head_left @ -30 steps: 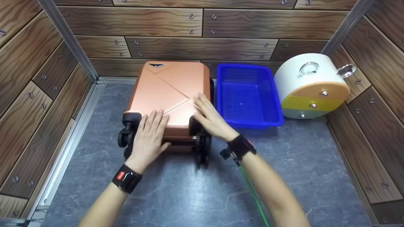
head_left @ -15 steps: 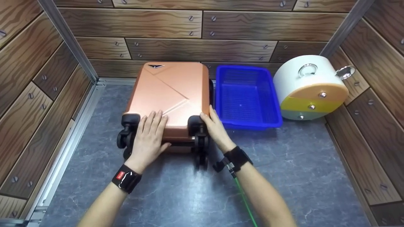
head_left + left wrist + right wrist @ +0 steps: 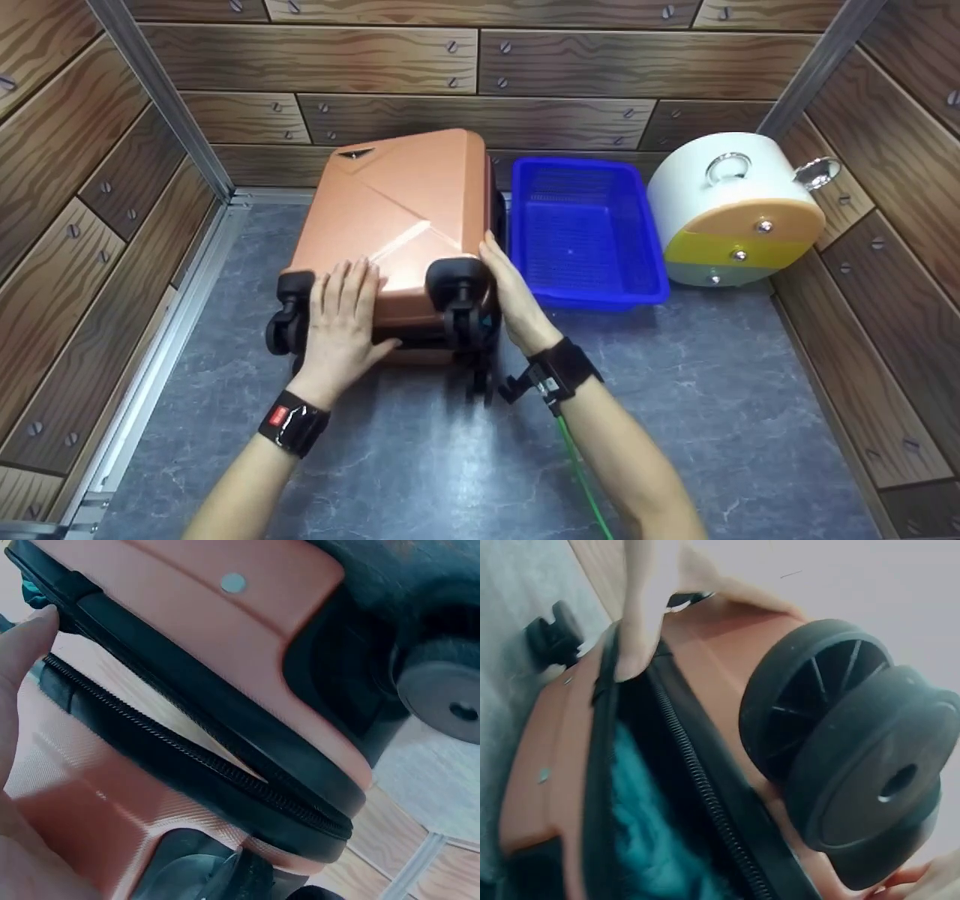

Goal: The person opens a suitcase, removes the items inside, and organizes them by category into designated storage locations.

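Note:
A rose-gold suitcase (image 3: 397,187) lies flat on the floor, its black wheels toward me. The zipper (image 3: 705,787) along the wheel end is undone, and teal fabric (image 3: 645,817) shows in the gap. The lid is tilted, its right side raised. My left hand (image 3: 337,322) rests with straight fingers on the lid's near edge; in the right wrist view its thumb reaches down at the gap. At the near right corner my right hand (image 3: 517,300) holds the lid's side beside a wheel (image 3: 461,315); its fingertips are partly hidden.
A blue plastic basket (image 3: 590,296) stands just right of the suitcase. Farther right is a white rounded cabinet (image 3: 712,165) with orange, yellow and green drawers. Wood-patterned walls (image 3: 375,60) enclose the grey floor (image 3: 420,465). A green cable (image 3: 577,465) trails from the right wristband.
My right hand moved from the lid's top down to its right side. The lid's right side has risen and tilted to the left. My left hand shifted slightly left with it.

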A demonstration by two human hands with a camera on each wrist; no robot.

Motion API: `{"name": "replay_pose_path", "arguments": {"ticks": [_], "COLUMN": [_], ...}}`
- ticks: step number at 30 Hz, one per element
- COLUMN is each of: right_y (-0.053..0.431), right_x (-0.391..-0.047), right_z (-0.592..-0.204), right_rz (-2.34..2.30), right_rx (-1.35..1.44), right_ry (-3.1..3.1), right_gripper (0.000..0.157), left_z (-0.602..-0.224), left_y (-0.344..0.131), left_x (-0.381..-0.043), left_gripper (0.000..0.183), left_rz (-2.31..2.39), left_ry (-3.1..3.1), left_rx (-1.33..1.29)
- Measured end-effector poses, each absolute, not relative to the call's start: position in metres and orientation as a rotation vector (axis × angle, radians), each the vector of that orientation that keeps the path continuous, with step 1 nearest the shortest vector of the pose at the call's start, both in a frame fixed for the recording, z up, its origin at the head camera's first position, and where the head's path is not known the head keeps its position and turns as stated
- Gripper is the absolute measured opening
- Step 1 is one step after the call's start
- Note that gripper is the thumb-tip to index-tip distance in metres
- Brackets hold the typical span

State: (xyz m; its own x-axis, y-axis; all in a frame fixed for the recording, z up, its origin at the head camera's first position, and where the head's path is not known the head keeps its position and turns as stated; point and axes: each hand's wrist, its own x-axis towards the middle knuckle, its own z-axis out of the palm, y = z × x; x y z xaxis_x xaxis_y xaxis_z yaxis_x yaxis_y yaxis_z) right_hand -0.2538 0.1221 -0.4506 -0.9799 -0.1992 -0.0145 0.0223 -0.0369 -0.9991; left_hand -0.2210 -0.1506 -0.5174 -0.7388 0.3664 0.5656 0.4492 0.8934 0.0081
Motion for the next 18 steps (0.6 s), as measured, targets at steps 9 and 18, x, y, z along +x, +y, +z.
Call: {"name": "replay_pose_path", "arguments": {"ticks": [9, 18], "right_y": [0.106, 0.099], "right_x": [-0.242, -0.239], "right_z": [-0.410, -0.404], "right_rz": [-2.129, -1.967], "right_rx": [-0.434, -0.709], "right_ry": [2.044, 2.234], "right_gripper": [0.069, 0.066], "left_z": [-0.514, -0.500], "left_y": [-0.164, -0.184], "left_x": [-0.226, -0.227], "left_gripper": [0.134, 0.133], "left_rz": [-0.246, -0.469], "left_ry": [-2.333, -2.221], "left_rx": [-0.550, -0.515]}}
